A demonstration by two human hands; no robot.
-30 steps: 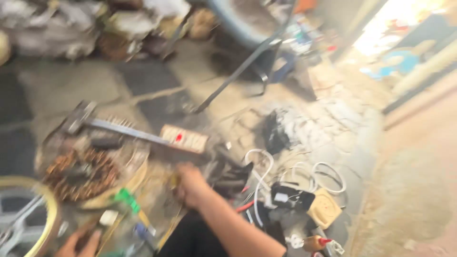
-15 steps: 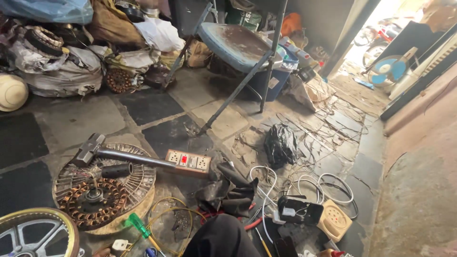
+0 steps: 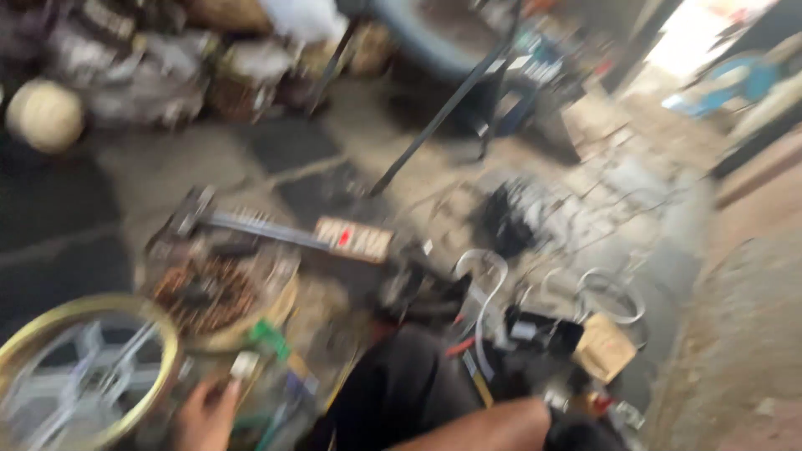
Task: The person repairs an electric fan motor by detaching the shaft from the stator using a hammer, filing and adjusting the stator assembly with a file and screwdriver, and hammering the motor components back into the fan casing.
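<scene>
Left hand (image 3: 205,415) seemingly grips a blurred tool (image 3: 251,359) beside wheel (image 3: 79,376).

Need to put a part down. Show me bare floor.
Bare slabs lie left of the hammer, below the pale ball. Another patch sits between the power strip and chair leg. Around the left hand and cables it is crowded.
</scene>
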